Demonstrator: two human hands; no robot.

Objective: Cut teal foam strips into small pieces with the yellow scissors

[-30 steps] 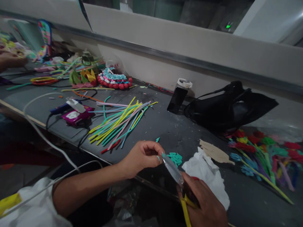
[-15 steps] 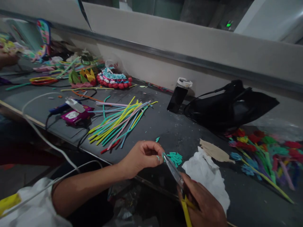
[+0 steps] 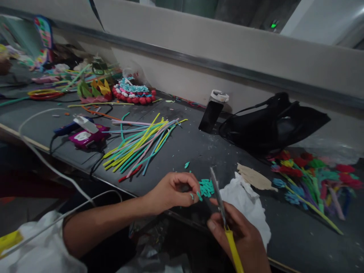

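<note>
My left hand [image 3: 178, 191] is closed in a pinch over the table's front edge, with a short teal piece of pipe cleaner [image 3: 199, 196] at its fingertips. Just beyond those fingers lies a small pile of cut teal pieces [image 3: 207, 187]. Scissors with yellow handles [image 3: 233, 246] are gripped in my right hand [image 3: 241, 235], their metal blades pointing up and away, apart from the left hand. A single teal scrap [image 3: 187, 165] sits farther back on the dark table.
A bundle of coloured pipe cleaners [image 3: 142, 146] lies left of centre, near a purple device [image 3: 88, 136] with cables. White crumpled cloth [image 3: 244, 201], pipe-cleaner flowers [image 3: 309, 178] and a black bag [image 3: 264, 129] are at right. A bottle [image 3: 212, 113] stands behind.
The scissor blades have moved away from my left fingertips and turned more upright. My right hand has shifted right and turned. The view has shifted slightly.
</note>
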